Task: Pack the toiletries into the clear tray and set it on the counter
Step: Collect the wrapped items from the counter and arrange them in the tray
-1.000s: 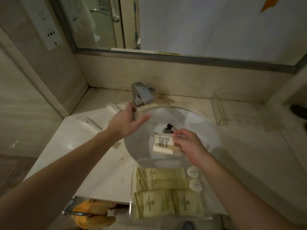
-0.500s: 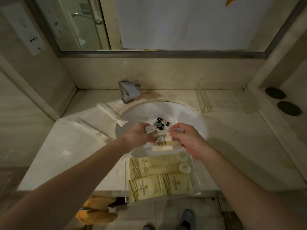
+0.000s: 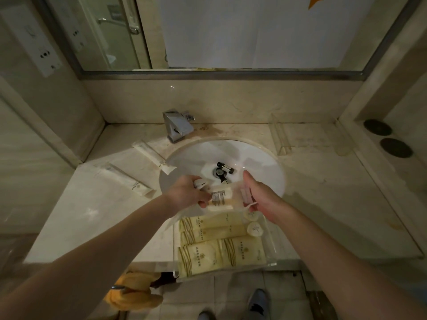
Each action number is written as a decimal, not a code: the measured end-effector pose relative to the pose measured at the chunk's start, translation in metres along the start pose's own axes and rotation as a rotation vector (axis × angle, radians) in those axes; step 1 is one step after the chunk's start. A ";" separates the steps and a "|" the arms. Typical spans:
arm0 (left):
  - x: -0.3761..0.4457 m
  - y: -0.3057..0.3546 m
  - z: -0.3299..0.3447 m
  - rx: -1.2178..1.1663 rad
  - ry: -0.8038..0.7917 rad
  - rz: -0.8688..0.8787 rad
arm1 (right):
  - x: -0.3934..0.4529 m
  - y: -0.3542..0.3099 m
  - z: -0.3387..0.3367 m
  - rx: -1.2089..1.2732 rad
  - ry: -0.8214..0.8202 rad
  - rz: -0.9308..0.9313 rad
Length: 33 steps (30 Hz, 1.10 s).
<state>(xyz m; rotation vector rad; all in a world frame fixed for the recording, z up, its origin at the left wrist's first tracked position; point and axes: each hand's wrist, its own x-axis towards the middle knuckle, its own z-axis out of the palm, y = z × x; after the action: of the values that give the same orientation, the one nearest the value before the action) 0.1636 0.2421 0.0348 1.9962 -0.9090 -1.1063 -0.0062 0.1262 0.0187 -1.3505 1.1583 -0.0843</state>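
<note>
Both hands have drawn closer to the tray since a half-second back, the view barely shifting. Across the marble counter (image 3: 87, 211), the clear tray (image 3: 270, 250) juts over the near edge, yellow sachets (image 3: 219, 252) lying crosswise inside. Left hand (image 3: 184, 195) is clamped on a small labelled packet (image 3: 219, 199), long axis left-right, just beyond the tray's far wall and over the sink (image 3: 254, 158). Right hand (image 3: 263, 197) pinches a smaller clear wrapper (image 3: 246, 196). Left is nearer the open slot, I judge.
</note>
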 end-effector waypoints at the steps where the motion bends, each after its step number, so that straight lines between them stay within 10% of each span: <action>1: 0.000 -0.001 0.001 0.010 0.000 0.012 | 0.001 -0.001 0.000 -0.008 0.018 0.059; 10: -0.002 -0.013 0.011 0.455 0.159 0.299 | 0.005 0.000 -0.001 0.387 -0.161 0.355; 16: 0.001 -0.027 0.013 0.519 0.022 0.301 | 0.020 0.023 0.002 -0.169 -0.016 -0.060; 33: 0.000 -0.048 0.010 0.474 -0.067 0.175 | 0.036 0.069 0.036 -0.890 0.175 -0.389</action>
<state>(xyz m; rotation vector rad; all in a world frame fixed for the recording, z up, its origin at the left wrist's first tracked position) 0.1669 0.2658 -0.0084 2.2019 -1.4602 -0.9224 -0.0025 0.1491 -0.0635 -2.3903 1.0984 0.0454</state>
